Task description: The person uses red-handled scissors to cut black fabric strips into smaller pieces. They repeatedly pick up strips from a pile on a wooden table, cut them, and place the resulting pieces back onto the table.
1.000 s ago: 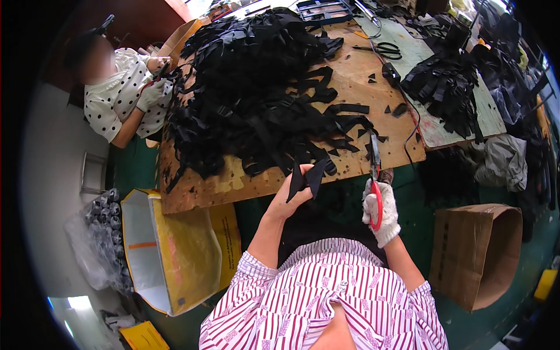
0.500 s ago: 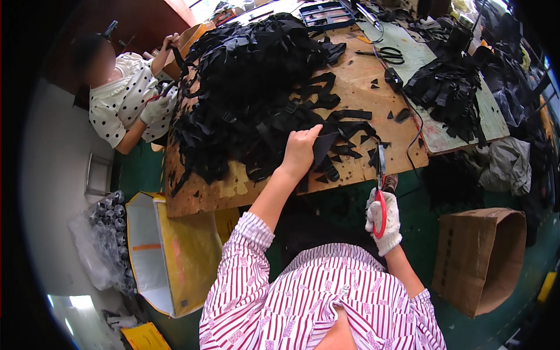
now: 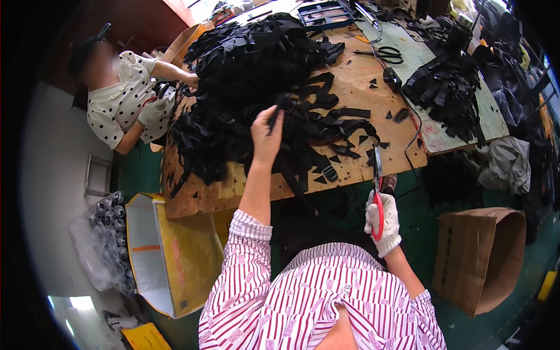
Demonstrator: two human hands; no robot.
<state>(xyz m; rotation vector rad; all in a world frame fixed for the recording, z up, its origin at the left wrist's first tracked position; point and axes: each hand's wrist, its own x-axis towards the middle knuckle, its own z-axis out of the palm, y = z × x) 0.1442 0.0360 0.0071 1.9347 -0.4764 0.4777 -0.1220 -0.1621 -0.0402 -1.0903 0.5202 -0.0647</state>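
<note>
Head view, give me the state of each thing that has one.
Left hand: bare, at the black straps, grip unclear
Right hand: gloved, closed around the red-handled scissors
Red-handled scissors: held, blades pointing away
Black straps: heaped on the table
Black-handled scissors: lying unheld
Cardboard box: open
Yellow container: open

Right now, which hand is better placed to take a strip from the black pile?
Probably the left hand: it is bare and over the black pile, though whether it grips anything is unclear. The gloved right hand holds red-handled scissors, farther back.
</note>
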